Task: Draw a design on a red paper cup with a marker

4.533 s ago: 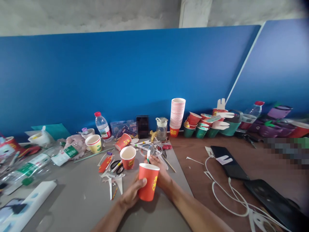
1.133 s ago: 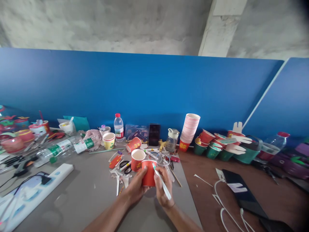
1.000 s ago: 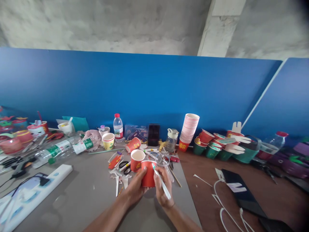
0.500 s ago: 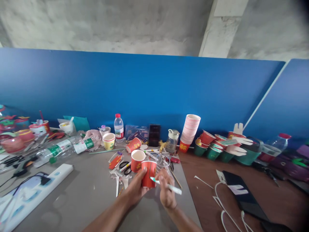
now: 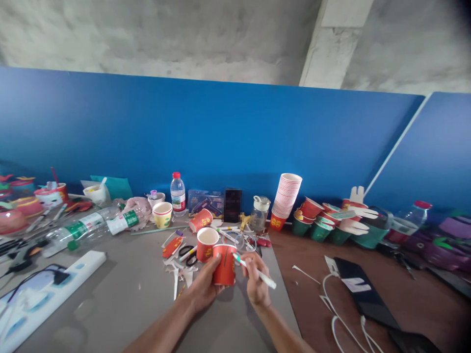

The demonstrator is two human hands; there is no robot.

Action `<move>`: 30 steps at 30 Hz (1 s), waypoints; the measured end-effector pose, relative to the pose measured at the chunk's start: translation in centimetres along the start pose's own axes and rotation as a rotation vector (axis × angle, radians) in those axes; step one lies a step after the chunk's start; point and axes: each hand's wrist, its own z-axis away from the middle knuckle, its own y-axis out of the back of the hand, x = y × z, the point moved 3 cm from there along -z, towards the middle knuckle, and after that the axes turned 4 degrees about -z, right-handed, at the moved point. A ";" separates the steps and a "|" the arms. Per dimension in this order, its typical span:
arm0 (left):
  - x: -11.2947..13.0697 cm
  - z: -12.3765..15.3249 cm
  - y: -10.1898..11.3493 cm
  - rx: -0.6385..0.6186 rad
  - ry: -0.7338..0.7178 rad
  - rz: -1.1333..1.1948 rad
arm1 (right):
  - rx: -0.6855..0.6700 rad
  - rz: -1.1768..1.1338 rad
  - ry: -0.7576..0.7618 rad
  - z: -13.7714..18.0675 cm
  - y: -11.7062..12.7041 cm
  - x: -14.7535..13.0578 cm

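Note:
My left hand (image 5: pixel 203 286) is wrapped round a red paper cup (image 5: pixel 224 265), holding it upright just above the grey mat (image 5: pixel 121 304). My right hand (image 5: pixel 255 284) pinches a white pen with a green tip (image 5: pixel 253 270). The pen's tip touches the cup's right side near the rim. A dark vertical line shows on the cup's wall. Another red cup with a white inside (image 5: pixel 206 243) stands just behind the held one.
Scissors (image 5: pixel 189 254), paper scraps and pens lie behind the cups. A tall stack of cups (image 5: pixel 286 199) and several red and green cups (image 5: pixel 320 223) line the blue partition. Bottles (image 5: pixel 178 194) and a power strip (image 5: pixel 47 287) lie left; a phone (image 5: pixel 362 293) with white cable lies right.
My right hand picked up the pen and brought it to the cup. Over the last second the pen swung from steep to nearly level, its tip staying at the cup's rim.

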 end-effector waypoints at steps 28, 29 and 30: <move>0.0 0.0 -0.2 -0.070 0.045 0.047 | 0.029 -0.236 -0.105 -1.0 0.4 2.1; 0.0 0.0 -0.1 -0.050 0.049 0.045 | 0.027 -0.254 -0.121 -1.0 0.4 2.2; -0.1 -0.1 -0.1 -0.034 0.051 0.047 | 0.032 -0.275 -0.136 -0.9 0.4 2.2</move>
